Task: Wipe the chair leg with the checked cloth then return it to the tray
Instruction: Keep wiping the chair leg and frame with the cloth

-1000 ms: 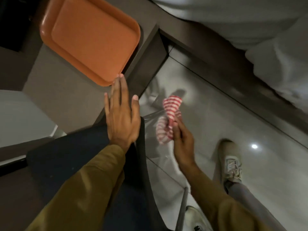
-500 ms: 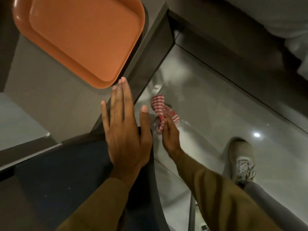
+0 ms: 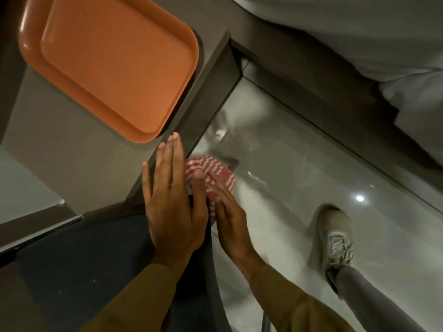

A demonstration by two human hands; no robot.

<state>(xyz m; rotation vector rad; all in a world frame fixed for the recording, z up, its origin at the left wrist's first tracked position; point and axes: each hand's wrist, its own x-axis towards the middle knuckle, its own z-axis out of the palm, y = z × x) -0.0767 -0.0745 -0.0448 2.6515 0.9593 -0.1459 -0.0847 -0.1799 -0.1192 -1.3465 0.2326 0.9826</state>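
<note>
Your left hand (image 3: 172,209) lies flat on the chair seat (image 3: 96,264) at centre. Your right hand (image 3: 230,224) is just beside it at three o'clock, touching the cloth (image 3: 215,173). The tray (image 3: 107,61) sits on the table (image 3: 60,159) at eleven o'clock; your shoe (image 3: 335,238) stands on the floor (image 3: 287,164) at four o'clock.

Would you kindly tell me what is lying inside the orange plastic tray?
Nothing shows inside the orange plastic tray; its visible bed is bare, though its upper edge is out of frame. The red-and-white checked cloth is in the right hand.

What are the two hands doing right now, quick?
Left hand: open, flat on the chair seat, holding nothing.
Right hand: closed on the cloth.
</note>
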